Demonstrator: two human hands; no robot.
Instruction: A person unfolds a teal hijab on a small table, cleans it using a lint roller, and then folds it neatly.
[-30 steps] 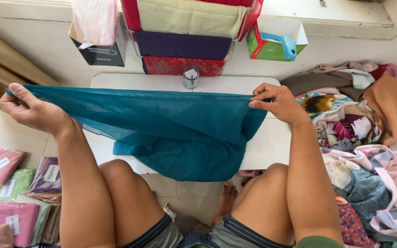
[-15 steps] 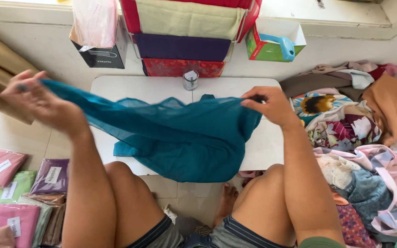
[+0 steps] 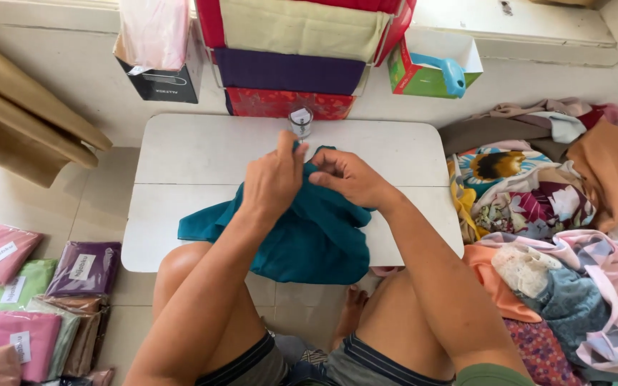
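Note:
A sheer teal cloth (image 3: 309,236) hangs bunched over the front of a low white table (image 3: 194,154) and down past its edge above my knees. My left hand (image 3: 273,179) and my right hand (image 3: 348,177) meet over the middle of the table. Each pinches the cloth's upper edge, and the two ends are held together between them. A small clear jar with a white lid (image 3: 300,121) stands just beyond my fingers at the table's back edge.
Stacked fabric boxes (image 3: 287,71), a black box (image 3: 159,75) and a green box (image 3: 430,68) line the wall behind the table. A heap of mixed cloths (image 3: 559,236) lies on the right. Bagged folded cloths (image 3: 37,300) sit on the floor at left.
My hands were spread wide, stretching the teal cloth across the table. They have swung inward and met at the centre, so the cloth is folded in half and bunched.

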